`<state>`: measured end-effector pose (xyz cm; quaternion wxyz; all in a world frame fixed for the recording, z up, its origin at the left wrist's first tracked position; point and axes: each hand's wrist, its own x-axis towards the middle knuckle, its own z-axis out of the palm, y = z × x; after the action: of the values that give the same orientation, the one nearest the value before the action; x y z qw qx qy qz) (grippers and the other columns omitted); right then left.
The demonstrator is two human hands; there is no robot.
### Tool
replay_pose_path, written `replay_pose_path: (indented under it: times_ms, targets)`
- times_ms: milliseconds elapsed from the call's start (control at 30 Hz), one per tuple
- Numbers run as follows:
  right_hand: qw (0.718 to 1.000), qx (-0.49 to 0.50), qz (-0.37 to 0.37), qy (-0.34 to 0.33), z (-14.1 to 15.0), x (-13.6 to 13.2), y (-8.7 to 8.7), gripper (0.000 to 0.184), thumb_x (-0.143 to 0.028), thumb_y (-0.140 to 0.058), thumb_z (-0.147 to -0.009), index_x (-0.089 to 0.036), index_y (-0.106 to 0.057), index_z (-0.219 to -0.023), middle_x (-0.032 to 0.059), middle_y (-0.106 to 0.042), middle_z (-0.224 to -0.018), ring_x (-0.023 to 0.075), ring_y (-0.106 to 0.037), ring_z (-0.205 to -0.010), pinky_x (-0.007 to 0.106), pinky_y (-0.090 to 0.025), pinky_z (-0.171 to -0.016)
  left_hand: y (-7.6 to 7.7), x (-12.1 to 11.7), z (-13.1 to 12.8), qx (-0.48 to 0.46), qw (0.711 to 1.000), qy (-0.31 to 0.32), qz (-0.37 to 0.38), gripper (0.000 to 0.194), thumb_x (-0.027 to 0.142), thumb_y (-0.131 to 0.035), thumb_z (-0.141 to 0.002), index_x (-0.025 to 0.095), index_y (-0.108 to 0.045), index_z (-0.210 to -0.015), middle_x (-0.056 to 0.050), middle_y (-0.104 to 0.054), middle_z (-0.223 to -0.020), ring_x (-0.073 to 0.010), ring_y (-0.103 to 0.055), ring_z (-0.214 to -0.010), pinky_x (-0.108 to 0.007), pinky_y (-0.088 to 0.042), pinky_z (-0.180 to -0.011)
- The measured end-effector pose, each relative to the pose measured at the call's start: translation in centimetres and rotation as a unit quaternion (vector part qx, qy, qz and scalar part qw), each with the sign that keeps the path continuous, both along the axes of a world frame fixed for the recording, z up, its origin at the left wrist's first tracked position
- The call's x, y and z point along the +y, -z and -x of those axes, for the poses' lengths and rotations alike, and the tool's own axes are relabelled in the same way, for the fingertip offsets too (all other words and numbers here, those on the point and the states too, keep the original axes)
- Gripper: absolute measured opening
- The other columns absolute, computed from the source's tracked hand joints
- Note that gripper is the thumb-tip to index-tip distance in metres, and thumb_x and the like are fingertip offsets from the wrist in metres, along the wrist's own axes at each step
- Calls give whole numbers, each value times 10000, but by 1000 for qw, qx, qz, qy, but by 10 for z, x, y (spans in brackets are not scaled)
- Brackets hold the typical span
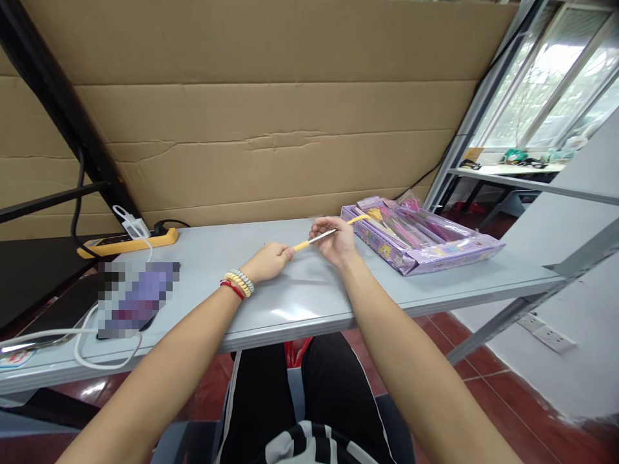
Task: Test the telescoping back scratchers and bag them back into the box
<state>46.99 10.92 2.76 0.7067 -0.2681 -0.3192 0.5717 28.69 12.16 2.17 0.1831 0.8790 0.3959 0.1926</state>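
Note:
Both my hands hold a telescopic back scratcher above the grey table. My left hand, with bead bracelets at the wrist, is closed on its yellow handle end. My right hand is closed around the metal shaft. The yellow claw head sticks out to the right, over the near end of a purple display box that holds several similar pink and purple scratchers.
A yellow power strip with a white plug lies at the table's back left. A blurred phone with a white cable rests at the left. Cardboard sheets stand behind the table. A metal shelf frame is on the right.

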Motion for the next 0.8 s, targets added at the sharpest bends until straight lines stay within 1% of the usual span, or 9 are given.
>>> replay_pose_path:
  times_ms: [33,67,133,200,267,400,533,667,800]
  targets:
    - [998,47,-21,24,-5,-2,-2,222,-279,-466,-758,-193,-431,-556,-12,-497,-472,98,-480,-434,222,-416,-437,1,-1,-2,19,1000,-3,-24,386,380,-304,-883,175,-577,-702,-30,-555,-628,-166,-475,-619,-298,-370,-636]
    - [994,91,-42,48,-10,-5,-4,277,-324,-483,-780,-196,-401,-549,-34,-448,-447,82,-443,-410,211,-402,-429,2,-2,-5,39,998,-5,-44,394,377,-299,-891,177,-578,-697,-46,-578,-649,-179,-495,-651,-309,-379,-676]
    - [982,150,-71,85,-19,-9,-5,392,-401,-493,-812,-199,-316,-527,-77,-288,-384,55,-286,-330,186,-301,-355,3,-5,-10,69,996,-5,-59,428,405,-287,-906,179,-582,-694,-67,-599,-659,-193,-516,-669,-324,-382,-719]
    - [976,178,-76,98,-24,-12,-6,443,-420,-467,-842,-202,-252,-522,-97,-171,-368,48,-153,-303,186,-190,-305,3,-9,-14,77,996,-3,-46,479,456,-265,-911,179,-577,-677,-74,-598,-638,-192,-520,-634,-321,-380,-698]
    - [972,202,-64,99,-24,-12,-6,438,-381,-421,-873,-206,-213,-529,-103,-126,-369,50,-95,-298,190,-139,-285,0,-14,-17,78,997,-12,-25,513,487,-251,-907,178,-562,-640,-78,-581,-607,-189,-508,-581,-313,-362,-634]
    - [972,206,-54,102,-14,-11,-8,424,-269,-411,-874,-203,-127,-565,-109,-70,-394,45,-58,-298,181,-115,-275,-10,-26,-22,73,996,-44,34,503,493,-283,-899,174,-538,-606,-61,-522,-543,-165,-451,-493,-300,-309,-535]
    - [981,173,-36,82,-1,-12,-9,446,-276,-441,-866,-202,-93,-599,-114,-65,-402,37,-64,-298,169,-119,-279,-17,-36,-26,57,993,-61,80,502,500,-295,-896,167,-543,-614,-45,-501,-517,-142,-405,-455,-292,-292,-499]
    - [980,186,-6,63,10,-10,-8,391,-241,-373,-887,-201,-107,-602,-108,-100,-386,44,-65,-298,166,-119,-277,-16,-40,-31,52,993,-74,74,517,507,-285,-899,158,-574,-651,-58,-527,-531,-149,-429,-470,-294,-301,-515]
    - [987,147,-9,60,12,-10,-6,413,-296,-425,-866,-200,-145,-577,-106,-113,-383,44,-80,-298,170,-124,-285,-10,-35,-31,62,996,-59,19,568,509,-245,-914,149,-617,-680,-104,-597,-589,-200,-545,-583,-312,-344,-588]
